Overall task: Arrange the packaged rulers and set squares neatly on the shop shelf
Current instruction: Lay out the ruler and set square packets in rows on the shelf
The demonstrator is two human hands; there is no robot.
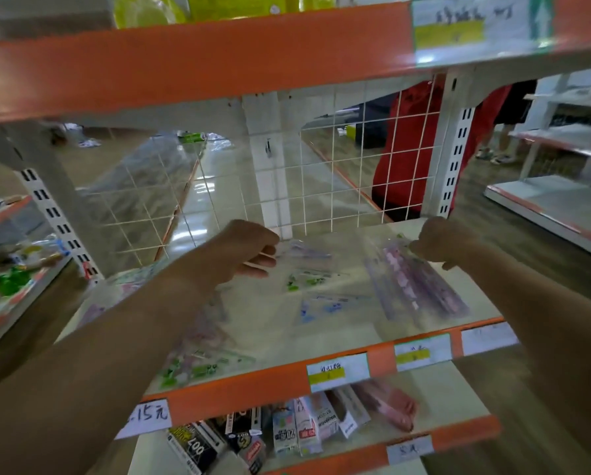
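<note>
**Position of goods.** The shelf (352, 332) carries loose clear packs. A green-printed pack (198, 366) lies askew at the left front, touching the orange front lip (239, 389). A green set-square pack (304, 279) and a blue-printed pack (328, 307) lie mid-shelf, overlapping. The pink ruler pack (421, 289) sits at the right, tilted.

**Hands.** The left hand (249, 252) has its fingers curled against the near edge of a clear pack (304, 252) at the rear. Motion blur prevents a finding on whether it is actually pinched. The right hand (445, 245) has its fingers curled round the top corner of the pink ruler pack.

**Handling, as judged.**
- The packs look light and flat, with stiff plastic inside slippery film sleeves.
- They should slide readily over one another and over the shelf.
- Film corners may crumple, so a hold across the stiff contents near one end looks sounder than a hold on loose film.

**Clearances.**
- The wire mesh (321, 186) closes the rear and offers a backstop for squaring.
- The upper shelf (184, 63) limits lift height.
- The front lip is low, so packs pushed forward could overhang.
- Open shelf remains between the mid packs and the front.
</note>
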